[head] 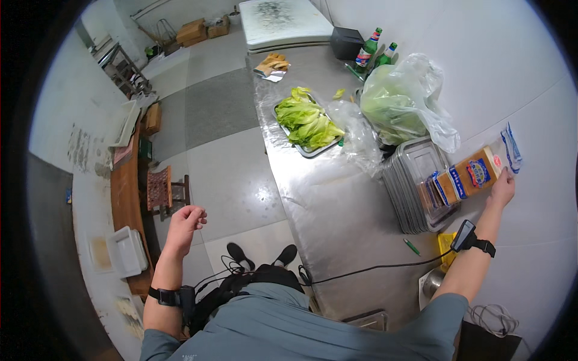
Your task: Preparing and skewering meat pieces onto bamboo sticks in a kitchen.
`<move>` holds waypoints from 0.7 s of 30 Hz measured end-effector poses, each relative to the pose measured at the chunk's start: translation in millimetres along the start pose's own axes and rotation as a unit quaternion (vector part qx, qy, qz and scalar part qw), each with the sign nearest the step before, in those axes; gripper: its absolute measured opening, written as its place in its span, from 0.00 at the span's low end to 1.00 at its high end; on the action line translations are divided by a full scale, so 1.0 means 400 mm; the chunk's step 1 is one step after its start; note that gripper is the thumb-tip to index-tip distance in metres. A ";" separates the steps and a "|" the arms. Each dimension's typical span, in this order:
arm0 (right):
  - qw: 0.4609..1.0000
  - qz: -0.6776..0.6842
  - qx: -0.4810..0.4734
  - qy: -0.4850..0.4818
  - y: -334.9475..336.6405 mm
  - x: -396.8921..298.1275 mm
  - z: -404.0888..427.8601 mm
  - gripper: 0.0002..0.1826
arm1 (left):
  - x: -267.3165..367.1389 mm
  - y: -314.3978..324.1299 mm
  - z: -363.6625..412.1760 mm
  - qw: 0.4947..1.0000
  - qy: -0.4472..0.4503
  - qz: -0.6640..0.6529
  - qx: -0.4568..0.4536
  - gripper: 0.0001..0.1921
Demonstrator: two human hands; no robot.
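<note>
My right hand grips the far end of a plastic-wrapped loaf of sliced bread, beside the gathered blue and clear end of its bag. The loaf's other end is over a tall stack of clear plastic trays; whether it touches them I cannot tell. My left hand is raised over the floor to the left of the metal table, its fingers curled in and nothing visible in them. Green lettuce leaves lie on a metal-rimmed tray near the table's left edge.
On the metal table are a crumpled clear plastic bag, a bag of greens, green glass bottles, work gloves and a green pen. A black cable crosses to my right wrist. A woven-seat chair stands left.
</note>
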State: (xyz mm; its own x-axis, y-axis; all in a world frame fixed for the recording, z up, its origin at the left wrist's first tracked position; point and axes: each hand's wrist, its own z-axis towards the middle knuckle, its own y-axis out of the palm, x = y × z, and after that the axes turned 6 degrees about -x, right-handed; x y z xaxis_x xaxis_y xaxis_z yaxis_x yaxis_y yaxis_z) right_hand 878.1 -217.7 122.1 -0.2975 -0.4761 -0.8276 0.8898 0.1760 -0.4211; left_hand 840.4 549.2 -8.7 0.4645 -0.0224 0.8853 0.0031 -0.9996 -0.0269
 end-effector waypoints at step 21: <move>0.992 0.021 -0.119 0.039 0.245 -0.537 -0.317 0.14 | 0.129 -0.124 0.546 0.984 -0.018 -0.062 -0.169 0.09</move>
State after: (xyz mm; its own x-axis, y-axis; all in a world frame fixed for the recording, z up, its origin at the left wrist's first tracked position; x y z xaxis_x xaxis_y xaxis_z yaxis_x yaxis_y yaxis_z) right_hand 985.5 11.1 211.5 -0.2953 -0.3971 -0.8690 0.7982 0.3972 -0.4528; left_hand 1057.6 601.1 -63.1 0.5100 0.0938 0.8550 -0.2298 -0.9430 0.2405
